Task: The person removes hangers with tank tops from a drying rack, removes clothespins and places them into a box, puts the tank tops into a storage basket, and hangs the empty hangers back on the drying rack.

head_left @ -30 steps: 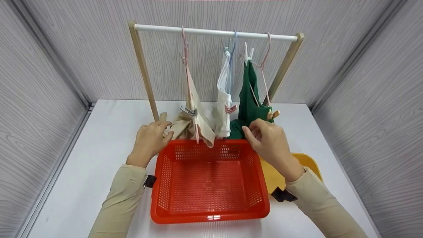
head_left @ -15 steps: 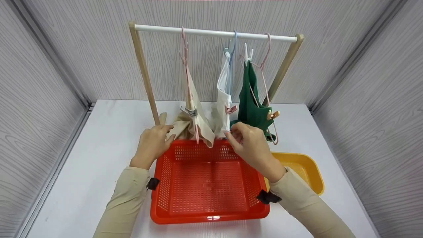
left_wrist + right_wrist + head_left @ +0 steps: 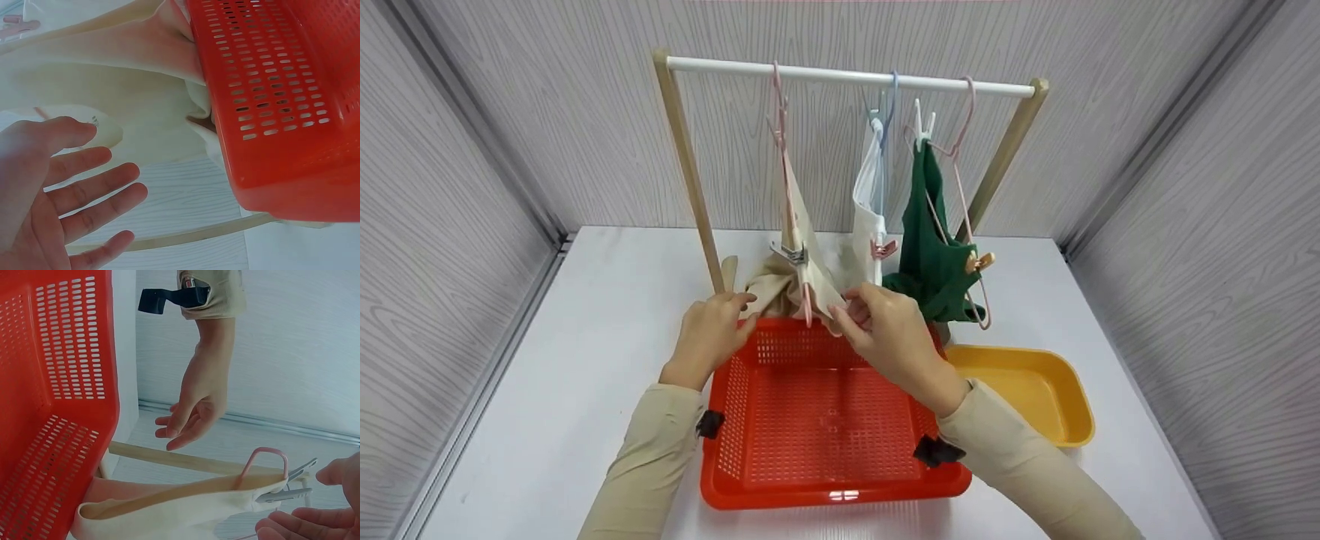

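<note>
On a pink hanger hangs a beige cloth garment, held by a grey clip. My left hand is just left of it; the left wrist view shows its fingers spread and empty. In the head view, my right hand overlaps the garment's lower right edge, in front of a white garment with a pink clip. The right wrist view shows that hand's fingers loosely extended near the grey clip. Farther right hangs a green garment, clipped to another pink hanger.
A rack with a white rail and wooden legs carries the hangers. Below it sits a red perforated basket, under both forearms. A yellow tray lies to its right. Wood-patterned panels enclose the white table.
My right hand has moved left, from the green garment past the white one to the beige one. The left hand has come slightly down toward me. The garments hang much as before.
</note>
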Available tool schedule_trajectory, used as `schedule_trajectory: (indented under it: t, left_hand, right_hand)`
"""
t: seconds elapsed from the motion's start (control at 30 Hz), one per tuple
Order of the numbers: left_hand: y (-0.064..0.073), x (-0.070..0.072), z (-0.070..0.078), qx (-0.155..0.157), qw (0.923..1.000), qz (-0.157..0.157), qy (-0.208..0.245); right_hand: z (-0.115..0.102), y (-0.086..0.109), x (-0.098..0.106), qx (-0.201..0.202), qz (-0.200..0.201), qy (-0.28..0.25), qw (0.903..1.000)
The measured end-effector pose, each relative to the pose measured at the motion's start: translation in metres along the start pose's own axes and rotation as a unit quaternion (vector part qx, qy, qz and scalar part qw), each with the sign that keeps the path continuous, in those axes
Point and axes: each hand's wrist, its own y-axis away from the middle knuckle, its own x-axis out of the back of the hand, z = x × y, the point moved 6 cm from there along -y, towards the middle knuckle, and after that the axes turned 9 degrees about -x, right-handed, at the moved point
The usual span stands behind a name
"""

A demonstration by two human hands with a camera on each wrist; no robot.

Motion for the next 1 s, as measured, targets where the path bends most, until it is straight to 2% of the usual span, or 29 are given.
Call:
schedule_trajectory:
  t: [0.3, 0.53, 0.63, 1.0]
  left_hand:
    - [0.002, -0.007, -0.002, 0.013, 0.9998, -0.010, 0.010]
    - [0.004, -0.011, -0.004, 0.021, 0.9995, -0.019, 0.011]
    - [0.006, -0.013, -0.005, 0.021, 0.9995, -0.022, 0.007]
    - [0.005, -0.017, -0.006, 0.012, 0.9998, -0.009, 0.010]
  right_hand:
    - [-0.004, -0.009, -0.013, -0.031, 0.019, 0.017, 0.9992]
    - [-0.003, -0.016, -0.028, -0.074, 0.009, 0.014, 0.9971]
    - [-0.002, -0.019, -0.034, -0.076, 0.010, 0.012, 0.9970]
    - [-0.003, -0.035, -0.044, -0.103, 0.014, -0.026, 0.9942]
